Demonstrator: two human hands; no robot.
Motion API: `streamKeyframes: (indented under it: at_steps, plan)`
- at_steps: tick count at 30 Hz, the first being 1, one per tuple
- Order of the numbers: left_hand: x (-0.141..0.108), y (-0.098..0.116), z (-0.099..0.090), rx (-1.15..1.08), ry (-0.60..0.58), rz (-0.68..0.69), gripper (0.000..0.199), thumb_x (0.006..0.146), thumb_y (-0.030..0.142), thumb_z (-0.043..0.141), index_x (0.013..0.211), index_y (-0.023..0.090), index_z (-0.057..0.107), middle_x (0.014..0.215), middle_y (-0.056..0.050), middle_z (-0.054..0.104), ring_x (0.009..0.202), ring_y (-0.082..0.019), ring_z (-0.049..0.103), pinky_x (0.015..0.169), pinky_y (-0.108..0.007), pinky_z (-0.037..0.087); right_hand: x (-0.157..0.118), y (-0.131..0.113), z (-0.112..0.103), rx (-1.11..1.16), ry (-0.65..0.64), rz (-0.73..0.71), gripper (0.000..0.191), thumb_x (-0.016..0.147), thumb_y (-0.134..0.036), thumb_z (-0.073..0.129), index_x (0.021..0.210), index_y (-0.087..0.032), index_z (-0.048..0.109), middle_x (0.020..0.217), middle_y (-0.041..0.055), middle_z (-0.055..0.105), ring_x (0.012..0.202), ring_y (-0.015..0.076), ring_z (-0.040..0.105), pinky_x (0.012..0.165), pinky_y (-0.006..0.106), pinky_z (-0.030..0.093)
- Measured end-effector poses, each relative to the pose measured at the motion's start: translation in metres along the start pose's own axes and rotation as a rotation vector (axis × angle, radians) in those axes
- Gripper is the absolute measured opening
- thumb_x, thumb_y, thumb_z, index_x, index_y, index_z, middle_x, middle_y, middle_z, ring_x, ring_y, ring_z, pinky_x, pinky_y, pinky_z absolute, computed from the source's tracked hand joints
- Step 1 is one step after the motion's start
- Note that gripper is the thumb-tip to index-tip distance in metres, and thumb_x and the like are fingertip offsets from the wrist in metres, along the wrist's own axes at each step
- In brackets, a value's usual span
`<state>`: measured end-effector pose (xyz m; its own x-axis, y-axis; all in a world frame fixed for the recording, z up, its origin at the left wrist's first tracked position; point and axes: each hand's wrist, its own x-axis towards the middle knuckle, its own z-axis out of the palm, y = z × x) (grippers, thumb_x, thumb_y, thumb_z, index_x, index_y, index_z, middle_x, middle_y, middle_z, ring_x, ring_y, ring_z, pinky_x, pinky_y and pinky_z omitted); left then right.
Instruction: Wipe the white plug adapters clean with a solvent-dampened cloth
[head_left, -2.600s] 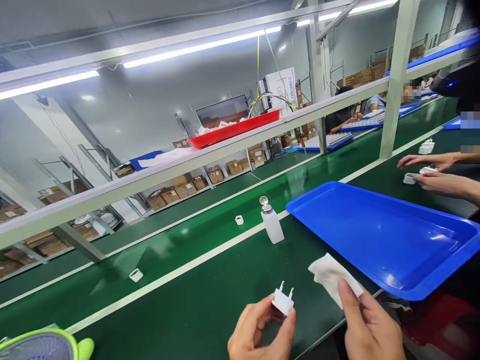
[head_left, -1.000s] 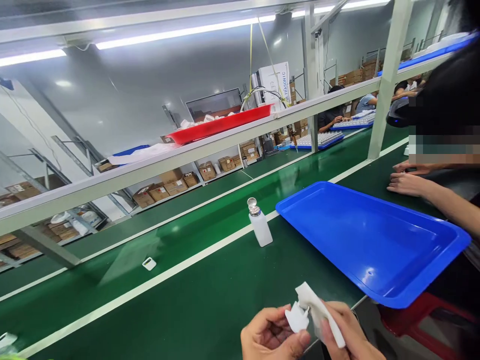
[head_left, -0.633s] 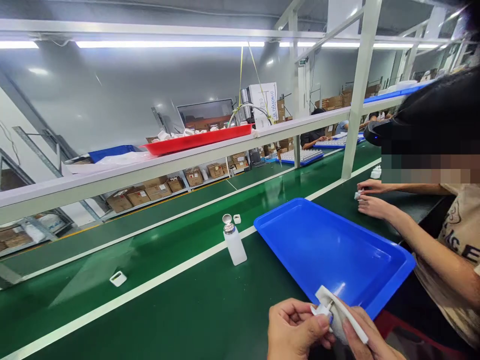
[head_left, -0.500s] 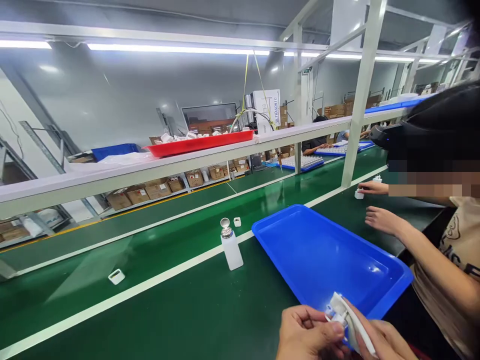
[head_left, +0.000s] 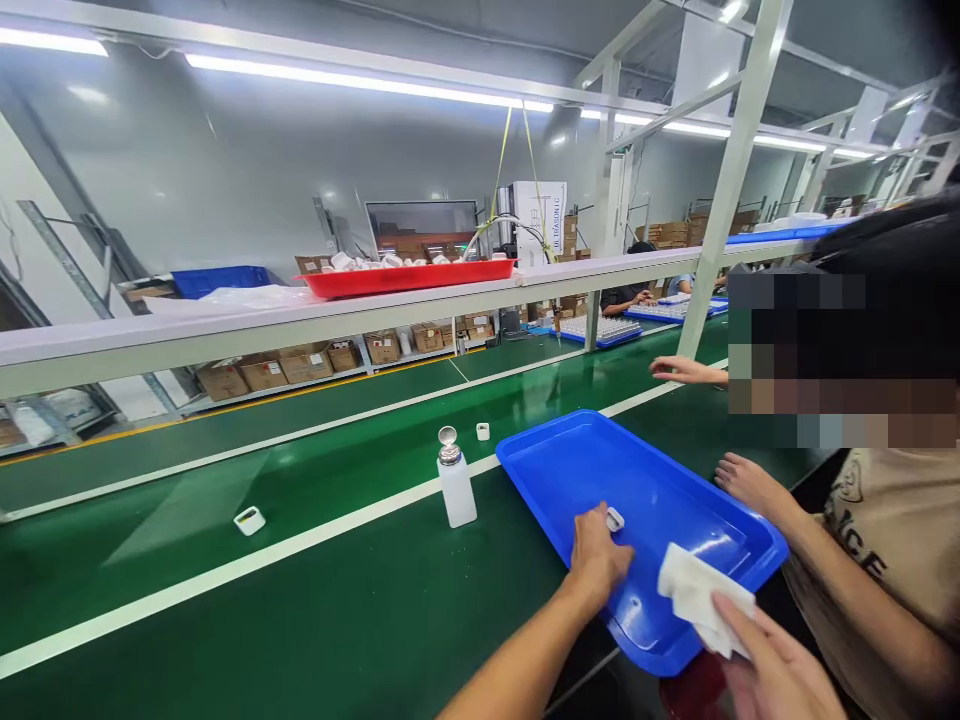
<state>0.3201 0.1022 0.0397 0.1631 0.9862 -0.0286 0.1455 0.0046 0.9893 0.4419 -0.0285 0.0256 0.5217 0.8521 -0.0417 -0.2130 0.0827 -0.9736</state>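
Note:
My left hand [head_left: 600, 555] reaches over the blue tray [head_left: 540, 450], fingers curled round a small white square case [head_left: 614, 519]. Part of the case is hidden behind the fingers. Near the tray's close right side, my right hand [head_left: 776, 655] pinches a folded white cloth [head_left: 697, 590], which hangs over the tray's edge. To the left of the tray stands a white pump bottle [head_left: 457, 490] with a metal top.
Small white cases lie on the green conveyor belt, one at left [head_left: 250, 520] and one behind the bottle [head_left: 483, 431]. A co-worker's hand [head_left: 750, 482] is beside the tray. A red tray [head_left: 405, 280] of white parts rests on the shelf above.
My left hand has moved forward over the tray with the white case, away from the cloth. The right hand keeps the cloth. A co-worker's far hand has moved left over the belt.

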Motion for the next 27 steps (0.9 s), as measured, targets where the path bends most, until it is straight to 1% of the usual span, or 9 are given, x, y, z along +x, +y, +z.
streamKeyframes:
  at_steps: [2,5,8,10,14,17,19,24,27]
  plan:
    - [-0.004,-0.002,-0.010,-0.010,-0.017,0.016,0.083,0.049,-0.001,0.076,0.131,0.012,0.069,0.137,-0.020,0.064,0.120,-0.038,0.060,0.098,-0.044,0.050,-0.013,-0.019,0.021,0.125,-0.050,0.112,0.047,0.069,-0.053,0.085,0.095,-0.014,0.080,0.092,0.0118,0.080,0.078,0.0297,0.075,0.067,0.035,0.062]
    - [-0.034,-0.004,-0.039,-0.062,0.002,0.053,0.063,0.063,0.011,0.078,0.126,0.016,0.072,0.144,-0.017,0.060,0.122,-0.034,0.058,0.100,-0.042,0.051,-0.025,-0.032,0.039,0.230,-0.093,0.214,0.046,0.060,-0.053,0.091,0.086,-0.017,0.081,0.093,0.0110,0.081,0.080,0.0290,0.075,0.070,0.034,0.063]
    - [-0.079,-0.003,-0.076,-0.146,0.018,0.015,0.035,0.083,0.037,0.070,0.107,0.013,0.077,0.118,-0.018,0.073,0.104,-0.030,0.068,0.091,-0.043,0.056,-0.034,-0.027,0.053,0.201,-0.212,0.244,0.046,0.062,-0.054,0.091,0.086,-0.016,0.082,0.084,0.0104,0.080,0.073,0.0276,0.074,0.070,0.035,0.062]
    - [-0.107,-0.001,-0.098,-0.241,-0.006,-0.035,0.045,0.090,0.052,0.063,0.102,0.012,0.077,0.105,-0.017,0.076,0.094,-0.028,0.071,0.081,-0.039,0.058,-0.043,-0.019,0.066,0.166,-0.345,0.261,0.047,0.066,-0.054,0.089,0.092,-0.016,0.082,0.081,0.0100,0.079,0.072,0.0274,0.073,0.071,0.036,0.061]
    - [-0.147,-0.010,-0.132,-0.471,-0.018,-0.057,0.053,0.081,0.058,0.075,0.104,0.011,0.076,0.088,-0.012,0.077,0.080,-0.021,0.071,0.069,-0.029,0.057,-0.067,0.002,0.104,0.090,-0.456,0.280,0.047,0.072,-0.052,0.086,0.100,-0.015,0.080,0.081,0.0081,0.079,0.072,0.0249,0.073,0.069,0.031,0.058]
    - [-0.162,-0.027,-0.154,-0.514,0.075,-0.009,0.049,0.070,0.052,0.088,0.091,0.009,0.077,0.072,-0.008,0.074,0.060,-0.014,0.065,0.062,-0.026,0.054,-0.085,0.019,0.133,0.008,-0.468,0.216,0.046,0.070,-0.053,0.086,0.094,-0.014,0.080,0.077,0.0065,0.077,0.066,0.0223,0.070,0.062,0.027,0.055]
    - [-0.169,-0.038,-0.169,-0.521,0.141,-0.016,0.048,0.069,0.053,0.089,0.083,0.009,0.076,0.066,-0.008,0.073,0.055,-0.013,0.063,0.058,-0.025,0.053,-0.093,0.029,0.147,-0.036,-0.552,0.186,0.047,0.071,-0.056,0.084,0.090,-0.014,0.080,0.076,0.0071,0.077,0.066,0.0224,0.068,0.062,0.028,0.054]
    - [-0.182,-0.054,-0.202,-0.560,0.164,-0.119,0.056,0.069,0.062,0.084,0.082,0.008,0.076,0.065,-0.008,0.073,0.055,-0.015,0.064,0.054,-0.027,0.056,-0.096,0.046,0.162,-0.081,-0.716,0.210,0.050,0.083,-0.063,0.070,0.095,-0.016,0.080,0.073,0.0048,0.074,0.064,0.0186,0.063,0.060,0.025,0.049]
    - [-0.186,-0.062,-0.213,-0.571,0.133,-0.154,0.061,0.072,0.067,0.079,0.081,0.008,0.075,0.066,-0.010,0.073,0.054,-0.015,0.065,0.054,-0.027,0.055,-0.094,0.052,0.165,-0.122,-0.754,0.202,0.050,0.082,-0.064,0.071,0.091,-0.016,0.080,0.071,0.0043,0.073,0.063,0.0173,0.061,0.058,0.024,0.046]
